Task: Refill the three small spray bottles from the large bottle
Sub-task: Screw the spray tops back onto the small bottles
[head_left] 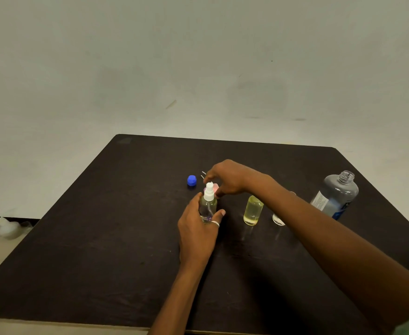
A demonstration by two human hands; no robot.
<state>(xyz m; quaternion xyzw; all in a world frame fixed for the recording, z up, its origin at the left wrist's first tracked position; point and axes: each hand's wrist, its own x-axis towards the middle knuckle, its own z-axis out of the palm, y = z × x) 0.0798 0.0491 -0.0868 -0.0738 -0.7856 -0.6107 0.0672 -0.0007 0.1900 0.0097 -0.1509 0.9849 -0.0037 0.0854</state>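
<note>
Firmly, left fingers (197,201) around the spray bottle (208,207); right fingers (211,176) above, grip unclear.

Hard to see
My right arm (319,226) hides 1 small bottle (278,220) except its base; the pink thing (215,188) by my right hand (227,177) is blurred.

Matt dark table (102,238), clear glossy small bottles (253,211), blue plastic cap (191,180).

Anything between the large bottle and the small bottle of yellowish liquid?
Yes. The right forearm crosses the gap, and a third small bottle, mostly hidden under it, stands between the large bottle and the yellowish bottle.
</note>
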